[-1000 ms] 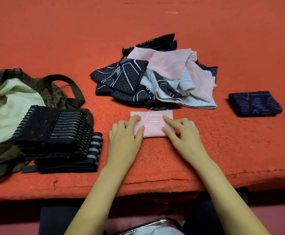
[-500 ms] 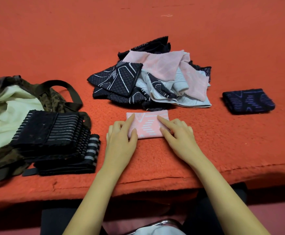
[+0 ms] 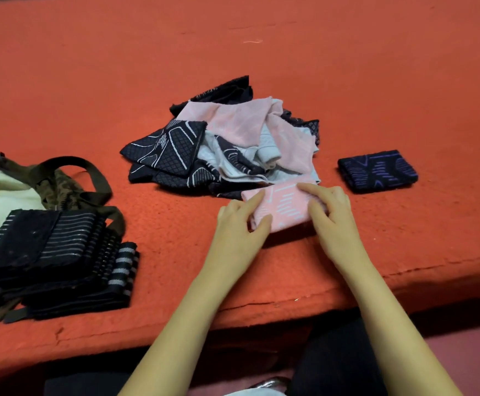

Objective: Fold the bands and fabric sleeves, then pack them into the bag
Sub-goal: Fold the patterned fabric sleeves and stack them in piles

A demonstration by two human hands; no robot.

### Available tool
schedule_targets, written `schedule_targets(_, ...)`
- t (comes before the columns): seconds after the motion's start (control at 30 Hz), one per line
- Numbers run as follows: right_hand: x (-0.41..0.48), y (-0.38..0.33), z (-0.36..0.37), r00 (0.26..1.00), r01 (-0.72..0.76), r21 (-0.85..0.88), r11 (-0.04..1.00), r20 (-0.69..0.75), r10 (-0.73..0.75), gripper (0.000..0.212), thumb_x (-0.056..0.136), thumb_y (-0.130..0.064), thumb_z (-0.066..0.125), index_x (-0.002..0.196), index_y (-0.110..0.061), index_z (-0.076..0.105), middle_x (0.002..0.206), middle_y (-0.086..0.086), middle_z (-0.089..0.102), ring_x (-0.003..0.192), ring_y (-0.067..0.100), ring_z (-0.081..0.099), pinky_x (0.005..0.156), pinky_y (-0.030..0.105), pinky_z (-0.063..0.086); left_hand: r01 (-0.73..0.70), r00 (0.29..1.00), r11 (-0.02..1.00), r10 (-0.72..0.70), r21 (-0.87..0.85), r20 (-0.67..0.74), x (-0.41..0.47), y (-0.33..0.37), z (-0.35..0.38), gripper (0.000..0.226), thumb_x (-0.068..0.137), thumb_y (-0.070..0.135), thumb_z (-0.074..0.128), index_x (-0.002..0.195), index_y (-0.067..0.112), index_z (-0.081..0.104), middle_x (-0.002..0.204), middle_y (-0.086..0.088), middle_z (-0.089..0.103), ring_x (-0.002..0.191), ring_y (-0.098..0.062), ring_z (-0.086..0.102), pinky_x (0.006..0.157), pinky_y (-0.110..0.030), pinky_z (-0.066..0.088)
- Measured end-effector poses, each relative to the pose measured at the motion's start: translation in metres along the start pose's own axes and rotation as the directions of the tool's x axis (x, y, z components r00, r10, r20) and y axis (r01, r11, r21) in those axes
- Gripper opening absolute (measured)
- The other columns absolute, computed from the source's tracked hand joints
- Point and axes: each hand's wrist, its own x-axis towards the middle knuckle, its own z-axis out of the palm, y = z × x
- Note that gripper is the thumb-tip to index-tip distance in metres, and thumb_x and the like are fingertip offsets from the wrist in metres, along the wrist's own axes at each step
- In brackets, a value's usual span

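A folded pink sleeve (image 3: 283,208) with pale stripes sits tilted just in front of the pile of unfolded sleeves (image 3: 233,144). My left hand (image 3: 237,230) pinches its left end between thumb and forefinger. My right hand (image 3: 331,221) grips its right end, fingers on top and thumb at the side. A shadow lies under the sleeve's near edge. A folded navy sleeve (image 3: 378,172) lies to the right. Folded black striped bands (image 3: 56,252) are stacked on the open camouflage bag (image 3: 61,184) at the left.
Everything lies on a red cloth-covered surface (image 3: 347,67) whose front edge (image 3: 261,304) runs just before my forearms. The bag's dark strap (image 3: 90,170) loops toward the pile. Its cream lining (image 3: 1,201) shows at the far left.
Both hands went from pressing flat on the pink sleeve to gripping its ends. The sleeve has shifted right, toward the folded navy sleeve, and now sits tilted.
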Motion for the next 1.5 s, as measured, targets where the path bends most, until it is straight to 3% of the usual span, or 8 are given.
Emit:
schedule_targets(0.13,0.006,0.038,-0.054,0.997,-0.066,-0.111,0.992,-0.058,0.059,0.033,0.086,-0.045,0.043,0.115,-0.038,0.057,0.086,0.000,0.043,0.090,0.021,0.044,0.081,0.024,0.029,-0.027,0.994,0.999,0.031,-0.042,0.103,0.023,0.039,0.049,0.061,0.080,0.041,0.048,0.136,0.018,0.050,0.106,-0.014,0.054,0.103,-0.030,0.047,0.095,-0.030,0.032)
schedule_targets(0.5,0.009,0.107,-0.134,0.966,-0.223,-0.418,0.881,-0.213,0.144,0.047,0.087,-0.033,0.038,0.124,-0.015,0.060,0.094,0.017,0.047,0.096,0.034,0.044,0.086,0.027,0.022,-0.118,0.951,0.986,0.079,0.114,0.300,0.047,0.100,0.155,0.055,0.095,0.036,0.049,0.146,0.024,0.032,0.128,-0.014,0.044,0.121,-0.031,0.035,0.102,-0.038,0.030)
schedule_targets(0.73,0.014,0.112,-0.126,0.935,-0.297,-0.411,0.862,-0.310,0.174,0.032,0.097,-0.016,0.049,0.126,-0.017,0.059,0.104,0.018,0.044,0.100,0.033,0.039,0.088,0.031,0.026,-0.229,0.956,0.956,0.185,0.182,0.227,0.049,0.090,0.173,0.055,0.096,0.042,0.041,0.146,0.021,0.033,0.113,-0.011,0.049,0.108,-0.029,0.041,0.090,-0.039,0.032)
schedule_targets(0.97,0.013,0.105,-0.121,0.895,-0.367,-0.569,0.736,-0.431,0.113,0.026,0.091,-0.023,0.058,0.114,-0.015,0.066,0.111,0.021,0.042,0.101,0.038,0.038,0.085,0.046,0.034,-0.209,0.970,0.907,0.240,0.366,-0.040,0.043,0.089,0.180,0.051,0.080,0.046,0.037,0.114,0.023,0.068,0.081,-0.004,0.054,0.076,-0.026,0.051,0.063,-0.032,0.039)
schedule_targets(1.13,0.014,0.108,-0.122,0.921,-0.345,-0.616,0.708,-0.368,0.128,0.028,0.094,-0.022,0.053,0.118,-0.013,0.064,0.099,0.021,0.049,0.096,0.039,0.043,0.079,0.047,0.036,-0.155,0.985,0.929,0.171,0.336,-0.018,0.045,0.090,0.177,0.053,0.080,0.049,0.035,0.114,0.026,0.068,0.083,-0.004,0.054,0.080,-0.026,0.052,0.066,-0.033,0.037)
schedule_targets(1.23,0.012,0.106,-0.124,0.923,-0.345,-0.626,0.699,-0.360,0.133,0.029,0.094,-0.018,0.052,0.119,-0.012,0.062,0.098,0.021,0.049,0.096,0.039,0.043,0.079,0.047,0.036,-0.160,0.985,0.939,0.130,0.304,0.117,0.043,0.096,0.169,0.060,0.083,0.052,0.026,0.128,0.027,0.058,0.097,-0.008,0.055,0.093,-0.029,0.049,0.076,-0.038,0.035)
schedule_targets(1.33,0.018,0.093,-0.122,0.926,-0.335,-0.641,0.691,-0.360,0.114,0.028,0.090,-0.013,0.054,0.116,-0.008,0.064,0.098,0.023,0.052,0.095,0.041,0.045,0.077,0.047,0.036,-0.166,0.965,0.950,0.102,0.264,0.240,0.051,0.097,0.150,0.044,0.095,0.045,0.040,0.134,0.028,0.049,0.112,-0.007,0.049,0.109,-0.027,0.042,0.089,-0.037,0.033)
schedule_targets(1.5,0.054,0.050,-0.075,0.982,-0.084,-0.503,0.860,-0.186,-0.013,0.029,0.089,-0.014,0.052,0.116,-0.008,0.063,0.097,0.019,0.057,0.093,0.039,0.050,0.083,0.043,0.035,-0.171,0.983,0.954,0.181,0.247,-0.020,0.089,0.083,0.081,0.034,0.094,0.030,0.049,0.125,0.018,0.057,0.109,-0.010,0.055,0.108,-0.030,0.048,0.092,-0.041,0.036)
